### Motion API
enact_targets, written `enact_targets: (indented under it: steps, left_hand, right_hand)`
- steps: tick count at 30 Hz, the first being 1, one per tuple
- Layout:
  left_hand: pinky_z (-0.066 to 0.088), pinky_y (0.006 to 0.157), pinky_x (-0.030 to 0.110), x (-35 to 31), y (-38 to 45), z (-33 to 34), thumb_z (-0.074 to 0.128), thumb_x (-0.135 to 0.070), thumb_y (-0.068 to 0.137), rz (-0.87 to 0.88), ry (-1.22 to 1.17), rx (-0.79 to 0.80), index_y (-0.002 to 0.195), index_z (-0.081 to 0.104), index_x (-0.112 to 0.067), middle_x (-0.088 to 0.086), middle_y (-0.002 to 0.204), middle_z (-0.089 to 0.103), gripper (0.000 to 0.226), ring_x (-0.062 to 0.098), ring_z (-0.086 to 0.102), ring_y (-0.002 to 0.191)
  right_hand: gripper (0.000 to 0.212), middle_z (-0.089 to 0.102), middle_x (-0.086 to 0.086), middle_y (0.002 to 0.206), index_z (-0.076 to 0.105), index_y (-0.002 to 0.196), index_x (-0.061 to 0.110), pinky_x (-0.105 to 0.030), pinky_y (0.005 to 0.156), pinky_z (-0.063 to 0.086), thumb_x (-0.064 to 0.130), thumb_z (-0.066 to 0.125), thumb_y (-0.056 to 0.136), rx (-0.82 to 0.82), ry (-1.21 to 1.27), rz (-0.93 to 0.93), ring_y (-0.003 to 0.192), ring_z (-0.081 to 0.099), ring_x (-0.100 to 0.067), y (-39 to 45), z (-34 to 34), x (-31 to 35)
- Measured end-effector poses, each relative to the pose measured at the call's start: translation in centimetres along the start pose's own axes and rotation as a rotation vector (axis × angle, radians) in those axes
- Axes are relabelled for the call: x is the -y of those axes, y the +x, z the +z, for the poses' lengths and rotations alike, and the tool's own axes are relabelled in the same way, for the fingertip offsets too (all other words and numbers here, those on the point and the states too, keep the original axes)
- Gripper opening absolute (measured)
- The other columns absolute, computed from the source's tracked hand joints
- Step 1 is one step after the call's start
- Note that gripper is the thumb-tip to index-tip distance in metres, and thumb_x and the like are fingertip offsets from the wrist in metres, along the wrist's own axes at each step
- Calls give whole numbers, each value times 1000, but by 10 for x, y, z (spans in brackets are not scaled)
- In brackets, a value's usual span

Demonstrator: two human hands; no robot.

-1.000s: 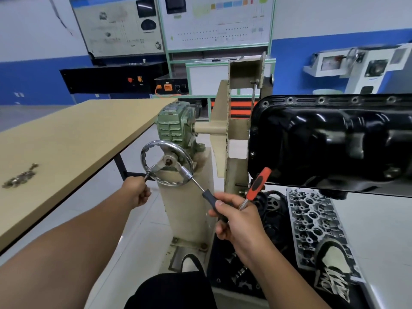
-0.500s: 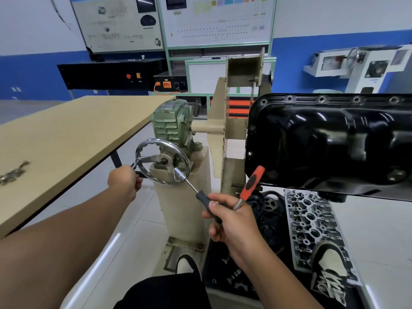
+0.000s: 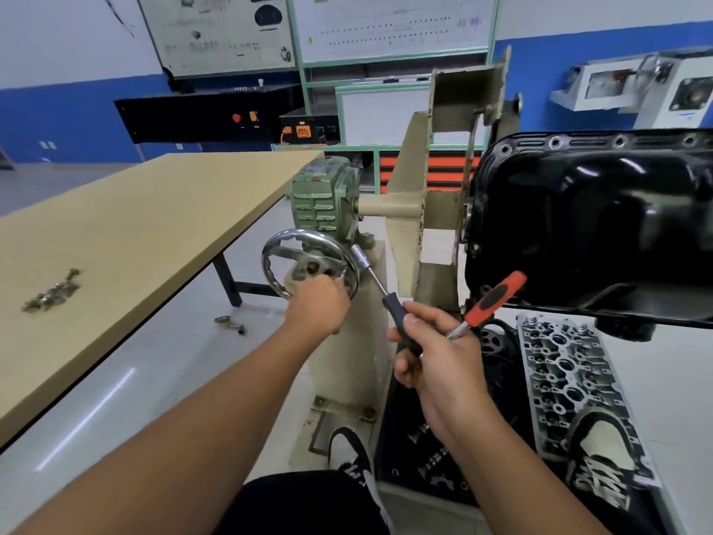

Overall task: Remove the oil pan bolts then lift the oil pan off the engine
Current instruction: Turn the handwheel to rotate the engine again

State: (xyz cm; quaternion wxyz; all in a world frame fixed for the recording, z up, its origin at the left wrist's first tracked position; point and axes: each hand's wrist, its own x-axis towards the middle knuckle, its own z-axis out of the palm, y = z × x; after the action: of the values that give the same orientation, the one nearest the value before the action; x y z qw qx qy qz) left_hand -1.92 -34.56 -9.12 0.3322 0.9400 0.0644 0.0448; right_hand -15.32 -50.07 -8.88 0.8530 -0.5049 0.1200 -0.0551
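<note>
The glossy black oil pan (image 3: pixel 590 225) faces me at the right, mounted on the beige engine stand (image 3: pixel 416 210), with bolt holes along its top flange. My left hand (image 3: pixel 318 305) grips the handle of the stand's chrome handwheel (image 3: pixel 308 260) at its lower right. My right hand (image 3: pixel 436 353) holds two tools together in front of the stand: a black-handled socket driver (image 3: pixel 376 281) pointing up-left and an orange-handled screwdriver (image 3: pixel 494 299) pointing up-right. A small pile of bolts (image 3: pixel 52 293) lies on the wooden table (image 3: pixel 135 222).
A green gearbox (image 3: pixel 324 198) sits behind the handwheel. A cylinder head (image 3: pixel 567 384) and dark engine parts lie on the floor at the right, by my shoes (image 3: pixel 600 457). Loose metal parts (image 3: pixel 229 324) lie on the floor under the table edge. Display boards stand at the back.
My left hand has swung the handwheel's handle from the left side round to the lower right. The right hand with both tools has stayed roughly in place.
</note>
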Motion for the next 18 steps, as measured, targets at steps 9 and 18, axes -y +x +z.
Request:
enact_targets:
  steps: [9,18]
  left_hand:
    - [57,88,44,44,3,44,44,-14,96,-90,306,195,116,60,-14,10,114,63,25,34,67,101]
    - [56,82,39,96,39,-18,37,-29,105,-194,457,51,110,55,-9,11,110,66,28,30,71,92]
  right_hand:
    - [19,75,-18,84,74,111,20,-29,45,43,8,64,100,-77,5,87,44,53,-19,-5,9,-31]
    - [19,76,-19,86,77,103,23,-28,44,43,8,66,98,13,-45,115,42,52,-19,1,-1,-17]
